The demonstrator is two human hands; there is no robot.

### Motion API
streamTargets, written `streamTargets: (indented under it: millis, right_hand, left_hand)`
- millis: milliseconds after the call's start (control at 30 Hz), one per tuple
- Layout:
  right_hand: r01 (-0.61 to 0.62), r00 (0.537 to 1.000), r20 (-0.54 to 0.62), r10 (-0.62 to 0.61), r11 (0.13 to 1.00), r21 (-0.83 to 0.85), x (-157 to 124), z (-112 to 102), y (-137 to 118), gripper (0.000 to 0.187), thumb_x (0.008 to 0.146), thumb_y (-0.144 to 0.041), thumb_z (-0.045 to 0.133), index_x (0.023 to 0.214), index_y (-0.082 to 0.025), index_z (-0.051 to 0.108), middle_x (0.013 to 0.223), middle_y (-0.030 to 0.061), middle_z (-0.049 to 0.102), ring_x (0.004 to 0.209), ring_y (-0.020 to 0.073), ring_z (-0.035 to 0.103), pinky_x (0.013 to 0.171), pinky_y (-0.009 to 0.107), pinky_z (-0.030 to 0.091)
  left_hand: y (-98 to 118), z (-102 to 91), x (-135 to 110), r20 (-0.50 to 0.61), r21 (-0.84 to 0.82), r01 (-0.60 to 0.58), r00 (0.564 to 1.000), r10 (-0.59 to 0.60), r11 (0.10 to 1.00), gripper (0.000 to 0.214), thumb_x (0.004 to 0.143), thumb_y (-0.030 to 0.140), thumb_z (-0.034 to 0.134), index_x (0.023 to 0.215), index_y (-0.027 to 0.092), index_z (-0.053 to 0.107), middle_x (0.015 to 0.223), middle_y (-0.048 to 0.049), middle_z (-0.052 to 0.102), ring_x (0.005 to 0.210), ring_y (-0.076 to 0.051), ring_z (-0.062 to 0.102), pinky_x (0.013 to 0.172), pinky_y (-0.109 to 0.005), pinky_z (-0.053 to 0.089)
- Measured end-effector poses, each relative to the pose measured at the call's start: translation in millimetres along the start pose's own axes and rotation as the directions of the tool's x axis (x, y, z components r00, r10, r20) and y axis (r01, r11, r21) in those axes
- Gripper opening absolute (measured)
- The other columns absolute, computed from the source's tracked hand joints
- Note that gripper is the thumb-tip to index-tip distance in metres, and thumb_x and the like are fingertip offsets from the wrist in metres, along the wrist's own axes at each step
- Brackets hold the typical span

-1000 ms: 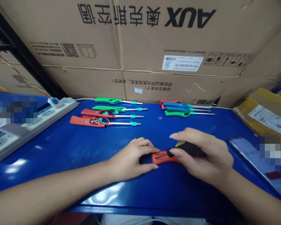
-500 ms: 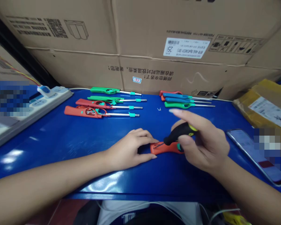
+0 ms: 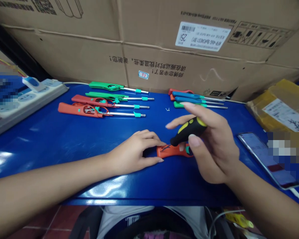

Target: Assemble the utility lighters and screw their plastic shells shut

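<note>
My left hand (image 3: 137, 151) rests on the blue table, its thumb and fingers closed around the butt end of an orange-red gas lighter (image 3: 174, 151). The lighter lies flat with a teal trigger at its right; its far end is hidden behind my right hand. In my right hand (image 3: 215, 146) is a short black and yellow screwdriver (image 3: 188, 131), held with the thumb against the handle while the other fingers reach loosely forward. The screwdriver leans down to the left, its thin shaft meeting the upper face of the lighter's handle.
Several opened red and green lighters (image 3: 81, 110) lie in a row at the back left. Blue, red and green lighters (image 3: 186, 96) are grouped at the back right, near small white bits (image 3: 167, 109). A power strip (image 3: 27, 101), phone (image 3: 267, 162) and taped parcel (image 3: 281, 106) flank the table (image 3: 102, 132); cardboard (image 3: 149, 36) stands behind.
The fingers of my right hand have spread from the screwdriver, and its handle has turned, showing more yellow. My left hand keeps its hold on the lighter. The whole view has shifted slightly.
</note>
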State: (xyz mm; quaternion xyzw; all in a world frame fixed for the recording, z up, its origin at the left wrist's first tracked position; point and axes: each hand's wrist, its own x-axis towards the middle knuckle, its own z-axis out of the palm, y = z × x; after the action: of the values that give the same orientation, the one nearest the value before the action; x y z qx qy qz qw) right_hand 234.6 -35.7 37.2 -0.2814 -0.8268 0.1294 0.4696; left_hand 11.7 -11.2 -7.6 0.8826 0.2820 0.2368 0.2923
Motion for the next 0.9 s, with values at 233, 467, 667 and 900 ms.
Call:
streamTargets:
  millis: [233, 467, 667, 900]
  right_hand:
    - [0.150, 0.988, -0.009, -0.152, 0.984, -0.100, 3.2, -0.6, 1.9, 0.054, 0.094, -0.023, 0.066, 0.145, -0.026, 0.049, 0.129, 0.0072, 0.070, 0.096, 0.0206, 0.075, 0.079, 0.035, 0.064]
    - [0.131, 0.991, -0.007, -0.134, 0.979, -0.154, 3.5, -2.2, -1.7, 0.050, 0.093, -0.023, 0.068, 0.140, -0.032, 0.053, 0.120, 0.0033, 0.074, 0.091, 0.0208, 0.075, 0.077, 0.036, 0.065]
    - [0.083, 0.996, -0.008, -0.084, 0.993, -0.087, 2.4, -3.2, 3.2, 0.048, 0.102, -0.026, 0.050, 0.150, -0.032, 0.045, 0.139, 0.0058, 0.064, 0.099, 0.0222, 0.074, 0.081, 0.041, 0.066]
    - [0.176, 0.978, -0.064, -0.196, 0.955, -0.239, 4.7, -5.0, 7.4, 0.048, 0.093, -0.033, 0.070, 0.139, -0.032, 0.056, 0.121, 0.0039, 0.075, 0.101, 0.0257, 0.075, 0.085, 0.042, 0.066]
  left_hand:
    - [-0.8, -0.3, 0.1, -0.005, -0.003, -0.023, 1.000, 0.023, 1.000, 0.023, 0.089, 0.026, 0.075, 0.111, 0.020, 0.072, 0.107, -0.0041, 0.069, 0.102, -0.020, 0.063, 0.093, -0.035, 0.047]
    - [-0.2, 0.2, 1.0, -0.010, 0.007, -0.029, 1.000, 0.029, 1.000, 0.022, 0.090, 0.026, 0.073, 0.112, 0.021, 0.072, 0.108, -0.0040, 0.069, 0.101, -0.020, 0.063, 0.093, -0.035, 0.049]
    - [-0.6, 0.0, 1.5, -0.023, 0.002, -0.038, 0.999, 0.038, 0.999, 0.026, 0.090, 0.027, 0.074, 0.115, 0.020, 0.071, 0.109, -0.0047, 0.070, 0.102, -0.020, 0.064, 0.095, -0.035, 0.050]
    - [-1.6, 1.4, 1.1, -0.015, 0.011, -0.023, 1.000, 0.024, 1.000, 0.026, 0.091, 0.029, 0.073, 0.115, 0.020, 0.070, 0.108, -0.0054, 0.070, 0.102, -0.021, 0.064, 0.093, -0.036, 0.049]
